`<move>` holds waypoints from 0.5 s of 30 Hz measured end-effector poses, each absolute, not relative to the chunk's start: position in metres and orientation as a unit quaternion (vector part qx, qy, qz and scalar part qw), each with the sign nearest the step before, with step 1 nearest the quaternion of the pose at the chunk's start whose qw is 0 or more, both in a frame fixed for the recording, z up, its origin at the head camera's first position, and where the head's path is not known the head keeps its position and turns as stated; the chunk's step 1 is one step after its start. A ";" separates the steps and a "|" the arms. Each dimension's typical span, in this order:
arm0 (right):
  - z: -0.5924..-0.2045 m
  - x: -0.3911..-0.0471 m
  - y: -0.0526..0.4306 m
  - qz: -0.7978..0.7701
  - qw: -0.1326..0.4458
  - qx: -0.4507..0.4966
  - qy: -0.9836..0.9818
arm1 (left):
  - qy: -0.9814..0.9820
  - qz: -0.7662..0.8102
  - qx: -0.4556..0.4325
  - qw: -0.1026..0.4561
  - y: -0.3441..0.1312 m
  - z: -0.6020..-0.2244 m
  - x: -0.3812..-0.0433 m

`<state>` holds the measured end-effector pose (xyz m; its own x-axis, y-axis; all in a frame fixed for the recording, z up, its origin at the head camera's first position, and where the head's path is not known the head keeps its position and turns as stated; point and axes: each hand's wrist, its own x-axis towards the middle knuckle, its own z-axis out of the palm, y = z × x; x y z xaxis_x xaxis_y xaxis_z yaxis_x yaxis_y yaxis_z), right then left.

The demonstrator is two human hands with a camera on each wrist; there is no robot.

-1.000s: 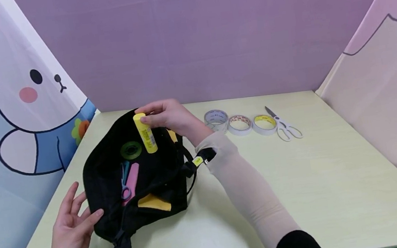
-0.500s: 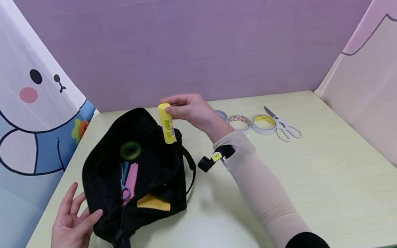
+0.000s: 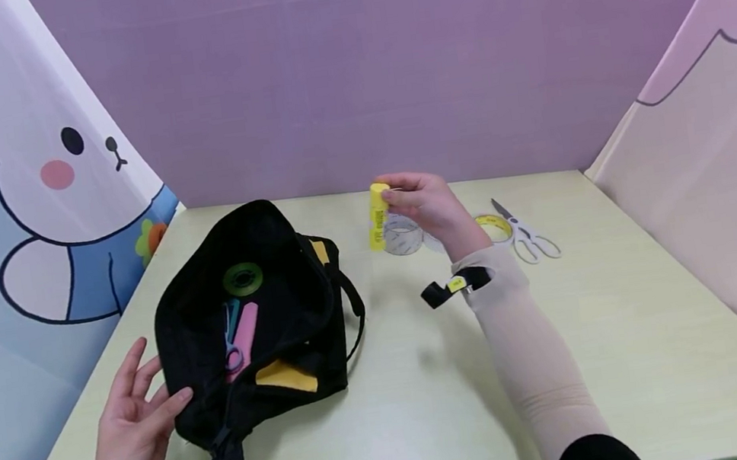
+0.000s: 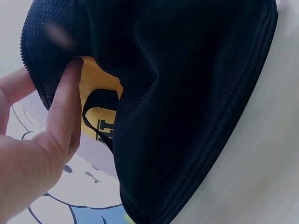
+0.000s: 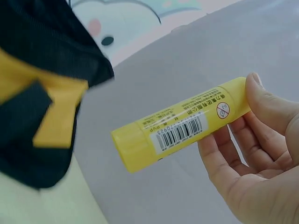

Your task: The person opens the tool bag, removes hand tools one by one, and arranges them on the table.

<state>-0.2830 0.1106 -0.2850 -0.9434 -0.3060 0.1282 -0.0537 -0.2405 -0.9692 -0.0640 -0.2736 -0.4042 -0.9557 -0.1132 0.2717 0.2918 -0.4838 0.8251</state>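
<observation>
A yellow glue stick [image 3: 377, 221] is pinched near its top between the thumb and fingers of my right hand [image 3: 431, 207], raised to the right of the bag. In the right wrist view, the barcode side of the glue stick [image 5: 182, 123] shows. My left hand [image 3: 133, 428] holds the left edge of the open black bag [image 3: 192, 313], thumb on the near side and fingers behind. Inside lie a green tape roll [image 3: 242, 278], small scissors [image 3: 232, 343] and a flat pink item [image 3: 248, 329]. The left wrist view shows the bag's yellow panel [image 4: 96, 77] by the fingers.
Behind the right hand are a clear tape roll [image 3: 404, 239] and a partly hidden roll [image 3: 435, 243]. Further right lie a yellow-cored tape roll [image 3: 493, 224] and white-handled scissors [image 3: 531, 239]. A purple backdrop [image 3: 349, 71] stands along the back of the pale table [image 3: 632, 351].
My right hand has carried the glue stick rightward, from over the bag's opening to in front of the tape rolls. The left hand and the bag have stayed put.
</observation>
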 end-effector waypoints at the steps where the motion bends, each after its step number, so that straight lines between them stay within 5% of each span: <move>1: -0.287 -0.284 0.118 -0.777 0.079 -0.142 0.608 | -0.495 -0.856 -0.091 0.119 -0.274 -0.404 -0.064; 15: -0.319 -0.295 0.211 -0.808 0.035 -0.071 0.584 | -0.500 -0.851 -0.104 0.124 -0.270 -0.403 -0.062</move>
<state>-0.2951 0.2114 -0.3186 -0.9876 -0.1383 0.0738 -0.0267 -0.3150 -0.9487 -0.0621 -0.2704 -0.4028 -0.9473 -0.1074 0.3017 0.3158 -0.4699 0.8243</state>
